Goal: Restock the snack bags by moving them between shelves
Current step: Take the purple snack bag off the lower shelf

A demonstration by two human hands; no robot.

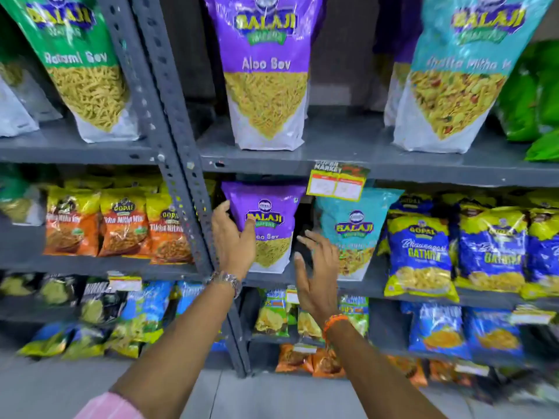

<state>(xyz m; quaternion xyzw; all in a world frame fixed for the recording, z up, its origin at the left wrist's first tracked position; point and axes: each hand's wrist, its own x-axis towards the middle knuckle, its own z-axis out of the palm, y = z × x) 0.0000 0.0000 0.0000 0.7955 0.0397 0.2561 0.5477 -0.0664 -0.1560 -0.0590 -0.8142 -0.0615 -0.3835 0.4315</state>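
A small purple Aloo Sev bag [270, 216] stands on the middle shelf [372, 285], just right of the grey upright post. My left hand [233, 237] wraps its left edge, thumb on the front and fingers behind. My right hand [317, 267] hovers open, fingers spread, in the gap between the purple bag and a small teal bag [354, 228] beside it. On the upper shelf [348, 158] stands a large purple Aloo Sev bag [266, 71], with a large teal bag [453, 80] to its right.
A slanted grey post [178, 140] divides the rack. Orange Gopal bags [121, 228] fill the left bay, blue Gathiya bags [420, 255] the right. A green Ratlami Sev bag [81, 62] stands upper left. A yellow price tag [335, 184] hangs from the upper shelf edge. Lower shelves hold several small bags.
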